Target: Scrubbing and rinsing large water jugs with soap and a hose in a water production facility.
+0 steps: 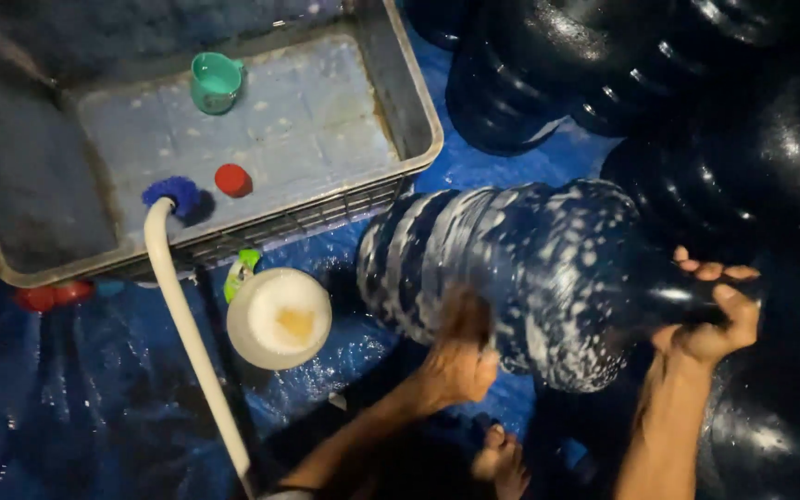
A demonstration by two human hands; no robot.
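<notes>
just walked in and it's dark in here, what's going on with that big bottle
A person sits on a wet blue tarp, scrubbing a large blue water jug that lies on its side, covered in soap suds. The left hand rubs the jug's ribbed body; the right hand grips its neck end. Beside them stand a white bowl of soapy liquid and a water-filled grey crate fed by a white hose.

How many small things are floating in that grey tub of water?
3: a green cup near the tub's far side, a red cap nearer the front, and a blue brush head beside the white hose. Murky water may hide more.
</notes>
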